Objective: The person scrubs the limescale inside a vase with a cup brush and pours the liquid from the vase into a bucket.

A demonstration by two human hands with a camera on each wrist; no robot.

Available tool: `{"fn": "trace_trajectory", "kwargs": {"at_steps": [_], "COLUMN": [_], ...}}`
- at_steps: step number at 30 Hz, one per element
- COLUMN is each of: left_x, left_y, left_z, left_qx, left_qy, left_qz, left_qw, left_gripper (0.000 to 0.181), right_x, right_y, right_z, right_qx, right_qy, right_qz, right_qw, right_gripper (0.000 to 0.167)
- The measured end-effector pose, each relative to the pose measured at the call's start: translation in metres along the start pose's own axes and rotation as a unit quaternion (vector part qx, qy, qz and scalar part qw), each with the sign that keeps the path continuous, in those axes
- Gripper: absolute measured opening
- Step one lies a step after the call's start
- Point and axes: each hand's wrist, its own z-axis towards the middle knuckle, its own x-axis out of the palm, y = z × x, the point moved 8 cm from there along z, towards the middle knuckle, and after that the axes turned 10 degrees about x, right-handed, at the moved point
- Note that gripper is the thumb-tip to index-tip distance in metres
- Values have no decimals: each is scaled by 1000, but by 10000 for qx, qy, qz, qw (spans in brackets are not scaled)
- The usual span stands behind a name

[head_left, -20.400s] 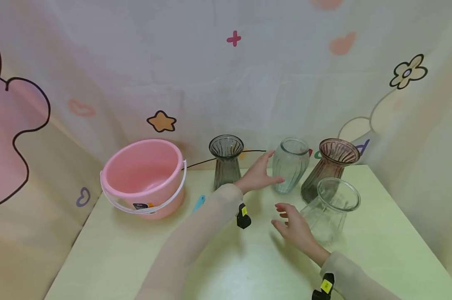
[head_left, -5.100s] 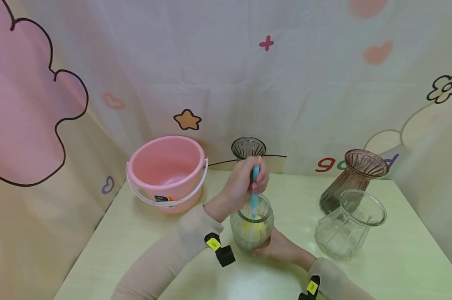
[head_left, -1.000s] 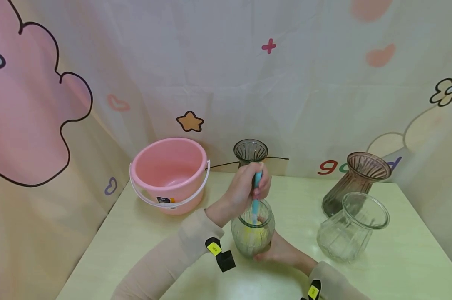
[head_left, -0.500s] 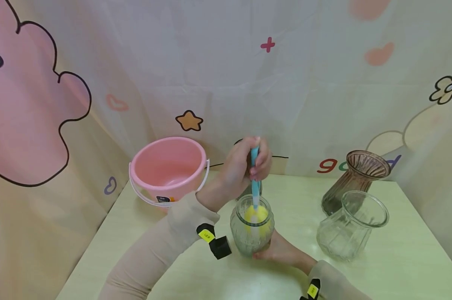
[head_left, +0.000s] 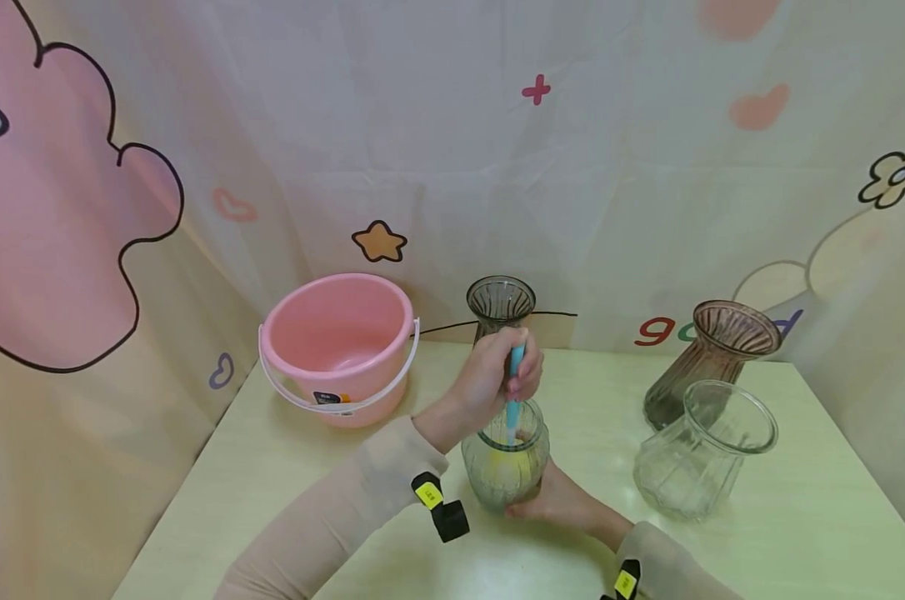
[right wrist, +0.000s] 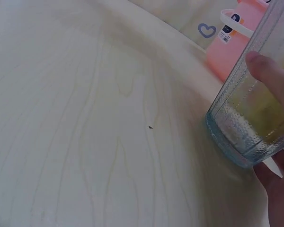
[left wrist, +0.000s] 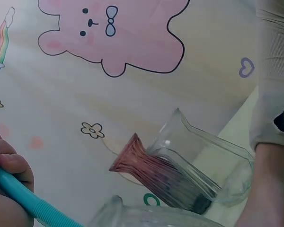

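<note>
My left hand (head_left: 486,377) grips the light-blue handle of a sponge bottle brush (head_left: 513,412). Its yellow sponge head is down inside a clear ribbed glass vase (head_left: 490,479), blurred by the glass. Low on the vase's right side, my right hand (head_left: 561,500) holds it, thumb and fingers on opposite sides of the glass. In the right wrist view, the vase (right wrist: 234,135) looks tilted, drops cling to its lower wall, and the yellow sponge shows through. The left wrist view shows my left fingers (left wrist: 12,163) curled round the turquoise handle (left wrist: 52,213).
A pink bucket (head_left: 385,406) with a white handle stands at the back left. Behind my left hand is a grey glass vase (head_left: 501,302). To the right, a brownish-pink vase (head_left: 692,379) stands behind a clear wide-mouthed one (head_left: 681,483). A printed curtain (head_left: 452,167) closes off the back.
Half a second ago my left hand was higher, with the sponge near the vase's mouth. Now the hand and brush are lower again, as one second ago. My right hand keeps its hold.
</note>
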Motion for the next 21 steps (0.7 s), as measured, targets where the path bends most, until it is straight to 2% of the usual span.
{"fn": "trace_trajectory", "kwargs": {"at_steps": [4,9,16,21], "left_x": [-9,-16,-20,-21], "left_y": [14,20,20,19], "left_z": [-5,-7,-7,-8], "left_qx": [-90,-25,39,44], "left_qy": [-85,-174,-182,-213], "left_qz": [203,305,377,356], "left_qw": [9997,9994,9991,9991], "left_gripper": [41,40,40,41], "right_x": [1,2,3,0], "right_y": [-1,-3,-5,0], "right_z": [0,0,-5,-5], "right_qx": [70,22,-5,-163], "right_qy": [-135,-175,372,442], "right_qz": [-62,-105,-83,54], "right_qw": [9999,9998,9993,9989], "right_gripper": [97,99,96,102]}}
